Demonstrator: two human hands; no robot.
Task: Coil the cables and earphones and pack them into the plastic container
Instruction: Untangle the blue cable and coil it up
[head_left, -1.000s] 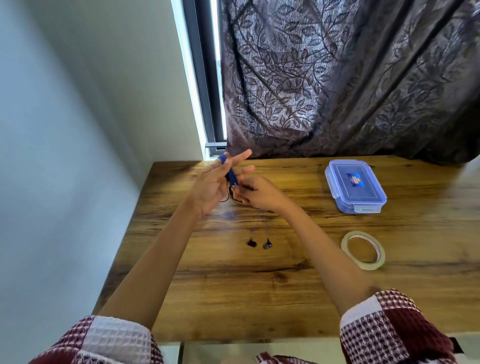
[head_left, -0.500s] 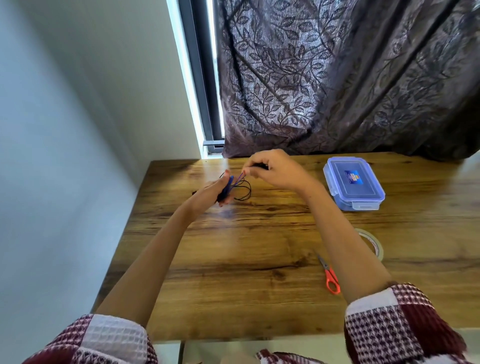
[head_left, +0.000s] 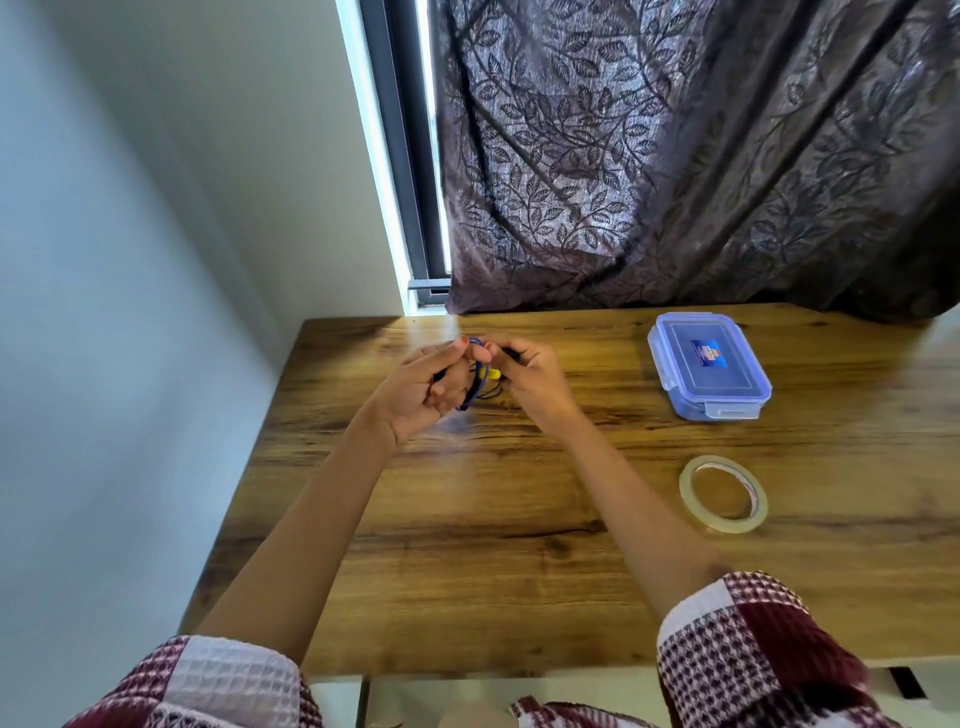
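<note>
We hold the thin blue and black earphone cord (head_left: 474, 392) above the brown wooden surface (head_left: 467, 519), at 12 o'clock. Our left hand (head_left: 421, 389) curls its fingers round the loops. Our right hand (head_left: 530, 376) pinches one end. The clear blue plastic box (head_left: 709, 364), lid on, sits at 2 o'clock.

I saw only part of the earphone cable (head_left: 471, 388). The rest was buried between the left hand (head_left: 415, 389), whose curled fingers held it, and the right hand (head_left: 535, 376), which pinched a dark end I couldn't identify. The loops were too fine to count. The label (head_left: 708, 354) on the plastic container (head_left: 675, 345) was too small to read, as was the print inside the tape roll (head_left: 691, 501). The bottom edge cut off both sleeves (head_left: 753, 660).
</note>
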